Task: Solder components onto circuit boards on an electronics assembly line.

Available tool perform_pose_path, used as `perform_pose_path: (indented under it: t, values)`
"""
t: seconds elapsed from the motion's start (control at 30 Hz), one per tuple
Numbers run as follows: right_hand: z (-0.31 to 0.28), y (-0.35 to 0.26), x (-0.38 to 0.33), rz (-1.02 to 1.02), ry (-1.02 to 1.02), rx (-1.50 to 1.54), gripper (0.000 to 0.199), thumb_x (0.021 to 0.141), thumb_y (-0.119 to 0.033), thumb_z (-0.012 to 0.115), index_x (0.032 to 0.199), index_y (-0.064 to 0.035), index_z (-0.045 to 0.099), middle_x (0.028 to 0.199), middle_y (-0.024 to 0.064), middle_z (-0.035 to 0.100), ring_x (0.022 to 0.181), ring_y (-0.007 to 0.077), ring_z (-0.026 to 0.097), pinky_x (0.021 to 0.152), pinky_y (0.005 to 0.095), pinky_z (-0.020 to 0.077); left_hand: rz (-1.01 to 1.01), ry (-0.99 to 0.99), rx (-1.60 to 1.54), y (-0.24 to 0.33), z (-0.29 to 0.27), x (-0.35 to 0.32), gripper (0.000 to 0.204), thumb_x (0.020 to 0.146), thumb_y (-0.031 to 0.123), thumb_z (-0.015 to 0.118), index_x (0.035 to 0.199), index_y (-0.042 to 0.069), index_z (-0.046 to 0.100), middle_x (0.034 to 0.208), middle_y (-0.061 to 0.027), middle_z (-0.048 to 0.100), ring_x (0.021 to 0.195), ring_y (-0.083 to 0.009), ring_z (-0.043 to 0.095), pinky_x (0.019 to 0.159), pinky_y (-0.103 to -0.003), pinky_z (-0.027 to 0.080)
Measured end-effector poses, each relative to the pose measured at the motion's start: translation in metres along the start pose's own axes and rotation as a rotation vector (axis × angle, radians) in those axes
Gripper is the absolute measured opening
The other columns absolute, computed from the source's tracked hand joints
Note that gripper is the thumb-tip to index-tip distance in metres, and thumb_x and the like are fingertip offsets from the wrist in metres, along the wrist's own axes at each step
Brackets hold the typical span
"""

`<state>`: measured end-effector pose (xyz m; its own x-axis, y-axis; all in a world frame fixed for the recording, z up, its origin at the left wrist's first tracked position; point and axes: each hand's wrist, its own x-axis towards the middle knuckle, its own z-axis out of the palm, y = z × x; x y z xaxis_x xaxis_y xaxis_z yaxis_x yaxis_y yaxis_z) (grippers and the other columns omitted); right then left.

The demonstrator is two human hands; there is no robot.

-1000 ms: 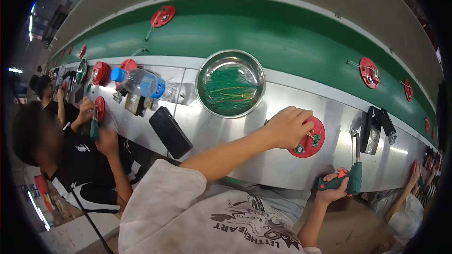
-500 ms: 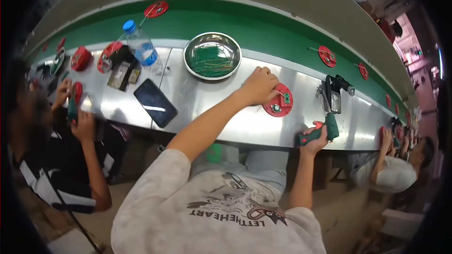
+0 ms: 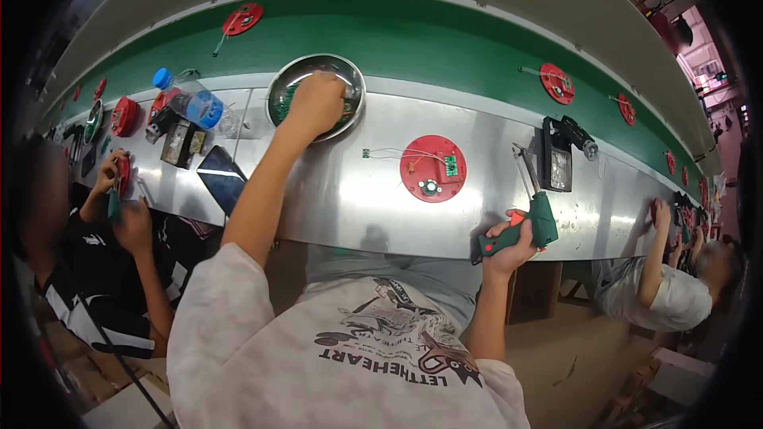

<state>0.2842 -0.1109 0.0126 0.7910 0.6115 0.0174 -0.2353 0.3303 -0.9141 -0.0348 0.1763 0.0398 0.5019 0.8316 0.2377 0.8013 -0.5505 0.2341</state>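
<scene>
My left hand (image 3: 319, 101) reaches down into a round steel bowl (image 3: 359, 115) of thin green strips (image 3: 289, 95). Its fingers are curled inward; their tips and anything pinched there are hidden. In my right hand (image 3: 517, 253) is a green soldering gun (image 3: 544, 220) with a red trigger, its long metal tip pointing up and away over the bench. Between my hands lies a red round plate (image 3: 433, 165) carrying a green circuit board (image 3: 451, 165) and a small round silver part (image 3: 430, 187). White wires run left from it to a tiny green piece (image 3: 366, 153).
A black tray (image 3: 557, 167) with a stand is right of the soldering gun. Left of the bowl are a water bottle (image 3: 199, 107), a dark phone (image 3: 222, 178) and another tray (image 3: 180, 143). More red plates (image 3: 556, 83) rest on the green strip behind. Co-workers sit on both sides.
My left hand has left the red plate and moved left into the bowl. The plate's wires now stretch out leftward. My right hand keeps hold of the soldering gun.
</scene>
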Motion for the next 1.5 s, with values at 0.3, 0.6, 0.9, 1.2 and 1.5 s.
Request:
perform_pose_path:
  t: [0.3,0.6,0.9,1.2,1.5]
  values:
    - [-0.001,-0.002,0.003,0.001,-0.034,-0.059,0.034,0.101,-0.027,0.047,0.109,0.0043,0.056,0.094,0.0158,0.062,0.05,0.018,0.055,0.044,0.0327,0.0469,0.101,0.249,-0.303,0.026,-0.026,-0.003,0.008,0.089,0.006,0.066,0.094,0.0,0.069,0.089,-0.0175,0.07,0.088,-0.0376,0.066,0.08,-0.046,0.052]
    - [-0.004,-0.001,-0.001,-0.013,-0.092,-0.089,0.036,0.1,-0.027,0.048,0.112,0.0068,0.056,0.098,0.018,0.062,0.05,0.017,0.056,0.043,0.0316,0.0485,-0.169,0.254,-0.219,0.011,-0.027,-0.017,0.019,0.087,0.001,0.063,0.104,0.004,0.071,0.091,-0.0166,0.072,0.084,-0.0359,0.069,0.078,-0.044,0.054]
    - [0.0,-0.004,-0.002,0.0,-0.077,-0.113,0.035,0.1,-0.027,0.048,0.11,0.0054,0.056,0.099,0.0176,0.062,0.049,0.0163,0.056,0.044,0.0314,0.0487,0.172,0.245,-0.074,0.001,-0.007,-0.008,0.011,0.08,0.007,0.074,0.09,0.004,0.076,0.091,-0.0099,0.071,0.094,-0.0311,0.065,0.085,-0.043,0.052]
    - [0.001,-0.003,-0.003,-0.032,-0.065,-0.099,0.034,0.1,-0.027,0.049,0.109,0.0043,0.056,0.1,0.0182,0.062,0.05,0.0168,0.056,0.045,0.032,0.0492,0.161,0.163,0.012,-0.005,0.002,-0.004,0.01,0.08,0.009,0.073,0.089,0.005,0.075,0.104,-0.008,0.07,0.105,-0.0302,0.061,0.091,-0.042,0.05]
    - [-0.008,-0.005,-0.012,-0.074,-0.157,-0.123,0.041,0.101,-0.029,0.05,0.117,0.0085,0.054,0.103,0.0208,0.062,0.052,0.0171,0.058,0.046,0.0316,0.0511,0.228,0.325,-0.228,0.027,-0.021,-0.007,0.008,0.085,0.004,0.07,0.093,0.003,0.071,0.105,-0.0095,0.07,0.105,-0.0317,0.063,0.09,-0.04,0.052]
